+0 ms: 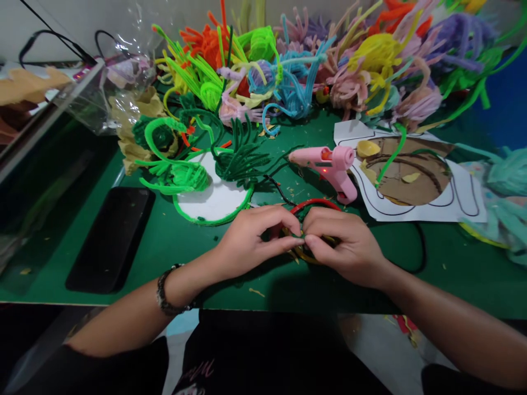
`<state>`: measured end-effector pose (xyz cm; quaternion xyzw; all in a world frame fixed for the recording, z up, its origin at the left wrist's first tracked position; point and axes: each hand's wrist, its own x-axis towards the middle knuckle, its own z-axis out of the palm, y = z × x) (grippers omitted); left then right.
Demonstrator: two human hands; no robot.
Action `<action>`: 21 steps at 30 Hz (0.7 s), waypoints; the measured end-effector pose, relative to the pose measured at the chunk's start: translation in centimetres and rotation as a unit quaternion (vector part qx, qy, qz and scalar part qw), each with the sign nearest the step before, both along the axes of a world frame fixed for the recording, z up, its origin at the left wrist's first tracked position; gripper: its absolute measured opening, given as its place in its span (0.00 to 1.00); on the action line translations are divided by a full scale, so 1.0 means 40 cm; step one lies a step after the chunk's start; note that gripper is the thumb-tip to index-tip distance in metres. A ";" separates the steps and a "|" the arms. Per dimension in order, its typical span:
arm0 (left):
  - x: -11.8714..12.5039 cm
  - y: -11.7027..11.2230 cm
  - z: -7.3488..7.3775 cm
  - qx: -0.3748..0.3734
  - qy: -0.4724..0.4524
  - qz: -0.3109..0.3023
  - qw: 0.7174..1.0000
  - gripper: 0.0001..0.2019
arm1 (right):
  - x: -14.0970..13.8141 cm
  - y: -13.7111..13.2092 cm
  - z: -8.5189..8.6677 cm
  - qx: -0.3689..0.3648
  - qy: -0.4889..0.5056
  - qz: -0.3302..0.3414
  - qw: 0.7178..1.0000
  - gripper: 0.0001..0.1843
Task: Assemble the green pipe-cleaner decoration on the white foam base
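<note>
My left hand (258, 238) and my right hand (348, 246) meet above the front of the table. Thumb and fingers are pinched together on both, at a tiny dark green bit too small to name. Under and behind them show a red curved loop (315, 203) and a yellowish one, partly covered by my hands. Just beyond lies a pink glue gun (325, 164) with a small red light. To the left is a white disc (197, 206) edged in green pipe cleaner, bearing a bright green bundle (189, 176) and a dark green one (239, 159).
A black phone (110, 240) lies at left on the green table (247, 293). Colourful pipe cleaner bundles (292, 77) crowd the back. At right, white paper (465, 192) surrounds a round brown cardboard piece (424, 184). Clear plastic (99, 99) is at the back left.
</note>
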<state>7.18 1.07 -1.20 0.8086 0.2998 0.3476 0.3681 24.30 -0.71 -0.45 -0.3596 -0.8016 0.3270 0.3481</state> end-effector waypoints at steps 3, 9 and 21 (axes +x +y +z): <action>0.002 0.000 0.000 -0.017 -0.029 0.005 0.999 0.08 | -0.001 0.000 -0.001 -0.044 0.033 0.012 0.998 0.13; 0.001 -0.003 0.000 -0.055 -0.028 0.027 0.998 0.12 | -0.001 0.001 -0.003 -0.065 0.049 0.017 0.997 0.14; 0.021 -0.004 0.020 -0.483 -0.115 -0.021 0.868 0.17 | 0.002 0.001 -0.007 0.134 -0.029 -0.016 0.990 0.13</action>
